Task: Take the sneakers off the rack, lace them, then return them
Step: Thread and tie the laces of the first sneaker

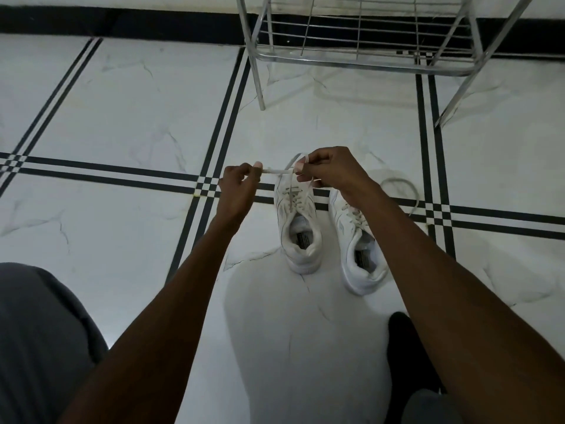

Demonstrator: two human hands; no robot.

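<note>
Head view looks down on our two bare arms reaching over a white marble floor [122,117] crossed by black stripe bands. Our left hand [237,186] has its grip pinched on one end of the white lace [276,170], and our right hand [330,171] is clenched on the other part of it, the lace stretched level between them above the toe of the left sneaker [298,223]. Beside it, nearly touching, stands the right sneaker [356,243], partly hidden under our right forearm; its loose lace [403,186] curls away on the floor toward the right stripe band. Both shoes sit heels toward us, straddling the near horizontal band. Beyond them the metal rack [360,59] stands against the far wall, well apart, with bare floor between. Open tile spreads wide on the left side.
</note>
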